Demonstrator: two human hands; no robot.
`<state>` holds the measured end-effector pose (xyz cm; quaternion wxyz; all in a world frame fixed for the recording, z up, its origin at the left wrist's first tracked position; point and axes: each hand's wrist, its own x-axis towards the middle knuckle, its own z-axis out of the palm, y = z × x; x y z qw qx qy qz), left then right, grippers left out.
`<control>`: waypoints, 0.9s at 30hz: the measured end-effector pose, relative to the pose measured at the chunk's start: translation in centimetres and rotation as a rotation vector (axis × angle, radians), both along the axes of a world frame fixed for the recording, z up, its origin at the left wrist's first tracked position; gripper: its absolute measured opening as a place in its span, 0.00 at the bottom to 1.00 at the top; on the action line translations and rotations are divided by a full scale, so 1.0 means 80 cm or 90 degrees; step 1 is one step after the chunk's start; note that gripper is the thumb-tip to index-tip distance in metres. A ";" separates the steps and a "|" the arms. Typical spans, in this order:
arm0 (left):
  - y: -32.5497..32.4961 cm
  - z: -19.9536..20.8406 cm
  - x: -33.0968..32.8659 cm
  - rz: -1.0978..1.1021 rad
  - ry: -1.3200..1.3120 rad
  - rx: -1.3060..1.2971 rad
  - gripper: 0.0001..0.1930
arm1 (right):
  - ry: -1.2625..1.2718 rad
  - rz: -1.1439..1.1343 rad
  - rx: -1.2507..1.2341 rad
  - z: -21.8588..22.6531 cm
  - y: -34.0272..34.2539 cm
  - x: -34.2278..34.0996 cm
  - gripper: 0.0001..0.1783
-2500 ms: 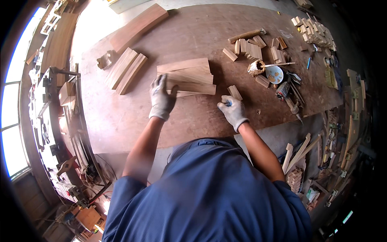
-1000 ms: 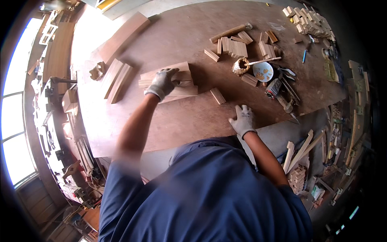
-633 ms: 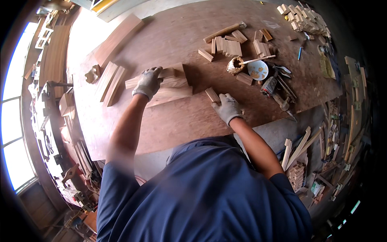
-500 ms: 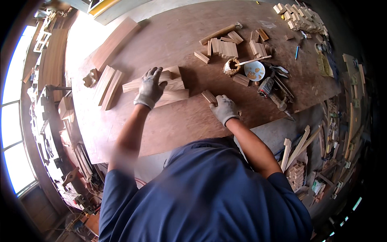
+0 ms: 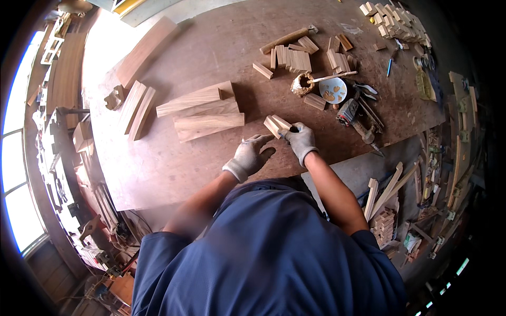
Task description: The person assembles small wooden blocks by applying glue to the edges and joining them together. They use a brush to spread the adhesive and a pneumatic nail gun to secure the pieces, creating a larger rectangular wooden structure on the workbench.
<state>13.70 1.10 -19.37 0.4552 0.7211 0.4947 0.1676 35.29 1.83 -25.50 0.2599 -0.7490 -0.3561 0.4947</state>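
My right hand (image 5: 301, 140), in a pale work glove, is closed on the near end of a small wooden block (image 5: 275, 125) that looks grooved or made of two strips side by side. My left hand (image 5: 250, 156), gloved too, is just left of it, with fingers apart and nothing in them; its fingertips point toward the block. Further left, several planks (image 5: 210, 126) lie close together on the brown worktable (image 5: 174, 171). Two more planks (image 5: 136, 111) lie side by side beyond them.
Beyond my right hand are a glue-crusted pot (image 5: 302, 85) with a stick across it, a white bowl (image 5: 333, 91), a power tool (image 5: 348, 111) and several small blocks (image 5: 298, 61). A round wooden mallet or roller (image 5: 284, 43) lies behind. Stacked blocks (image 5: 400, 23) fill the far right corner.
My left hand has left the planks and come right and nearer, beside my right hand. The right hand has shifted slightly right, and the small block now shows more of its face.
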 end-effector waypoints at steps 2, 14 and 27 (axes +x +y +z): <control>-0.004 -0.014 0.004 0.011 -0.048 -0.088 0.25 | 0.105 -0.057 -0.024 -0.008 -0.003 0.009 0.15; 0.006 -0.026 0.023 0.128 -0.169 -0.290 0.30 | 0.312 -0.268 0.034 0.054 -0.015 0.034 0.12; 0.051 0.010 0.031 0.285 -0.986 -0.721 0.25 | -0.236 0.213 0.537 0.146 -0.012 0.011 0.15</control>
